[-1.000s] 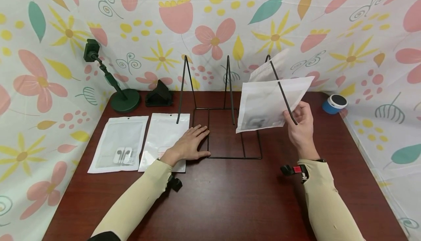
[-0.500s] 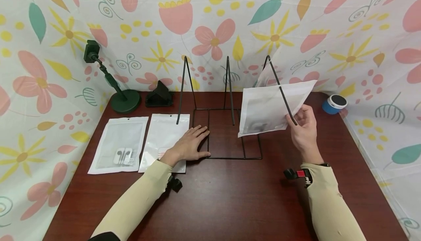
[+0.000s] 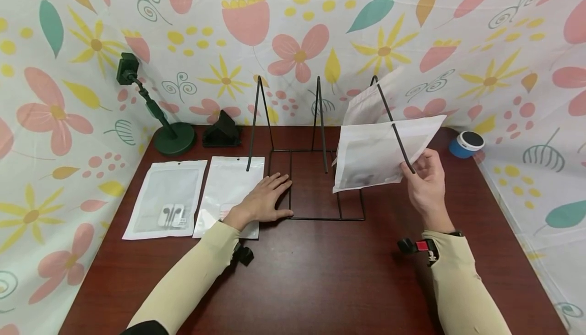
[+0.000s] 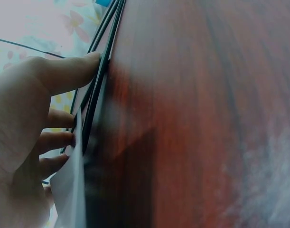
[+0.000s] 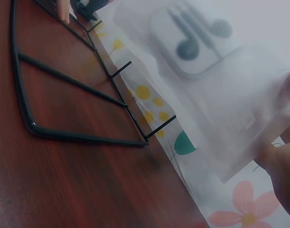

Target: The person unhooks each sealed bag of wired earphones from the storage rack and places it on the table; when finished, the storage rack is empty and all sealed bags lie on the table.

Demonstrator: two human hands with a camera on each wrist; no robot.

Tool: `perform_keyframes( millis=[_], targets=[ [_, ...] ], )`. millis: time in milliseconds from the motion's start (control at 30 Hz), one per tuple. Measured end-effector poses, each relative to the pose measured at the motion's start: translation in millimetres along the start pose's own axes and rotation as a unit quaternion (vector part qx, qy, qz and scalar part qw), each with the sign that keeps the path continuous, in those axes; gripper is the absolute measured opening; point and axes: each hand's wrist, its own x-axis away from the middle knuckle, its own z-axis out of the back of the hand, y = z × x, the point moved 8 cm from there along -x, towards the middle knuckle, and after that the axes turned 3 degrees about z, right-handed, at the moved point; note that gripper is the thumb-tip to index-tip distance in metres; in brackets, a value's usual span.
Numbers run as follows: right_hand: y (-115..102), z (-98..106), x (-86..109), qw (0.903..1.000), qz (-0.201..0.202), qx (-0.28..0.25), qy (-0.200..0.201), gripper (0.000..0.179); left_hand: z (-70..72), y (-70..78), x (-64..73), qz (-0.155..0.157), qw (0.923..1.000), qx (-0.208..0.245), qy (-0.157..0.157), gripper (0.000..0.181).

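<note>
My right hand (image 3: 426, 182) pinches the right edge of a white zip pouch (image 3: 366, 157), beside the tip of the black wire rack's right arm (image 3: 397, 136). That arm slopes down across the pouch's front. A case with earphones (image 5: 197, 42) shows through the pouch in the right wrist view. Behind it, another white pouch (image 3: 366, 106) is at the same arm, higher up; how it is attached is hidden. My left hand (image 3: 263, 200) rests with fingers spread on the left side of the rack's base (image 3: 327, 219), partly over a flat white pouch (image 3: 229, 187).
A frosted pouch with earphones (image 3: 157, 187) lies at the table's left. At the back left stand a green camera stand (image 3: 174, 139) and a black holder (image 3: 222, 130). A blue jar (image 3: 466, 145) sits at the back right. The rack's left and middle arms (image 3: 320, 121) point forward.
My right hand has shifted slightly right and toward me with the front pouch. The pouch behind swung away, then back into view. My left hand has not moved.
</note>
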Motion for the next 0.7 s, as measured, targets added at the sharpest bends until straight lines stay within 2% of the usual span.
perform_keyframes(
  millis=[300,533,700],
  targets=[
    [-5.7,0.9,5.6,0.9999,0.002,0.01,-0.011,0.037,-2.0,1.9,1.3,0.0,1.0,0.006,-0.003,0.086],
    [-9.5,-0.1,7.2,0.9995,0.007,0.023,-0.023,0.036,2.3,0.9,0.4,-0.005,0.9999,0.007,0.008,0.085],
    [-12.3,-0.4,8.8,0.9991,0.011,0.03,-0.027,0.037,1.1,0.4,0.2,-0.004,0.9999,0.009,0.001,0.086]
  ],
)
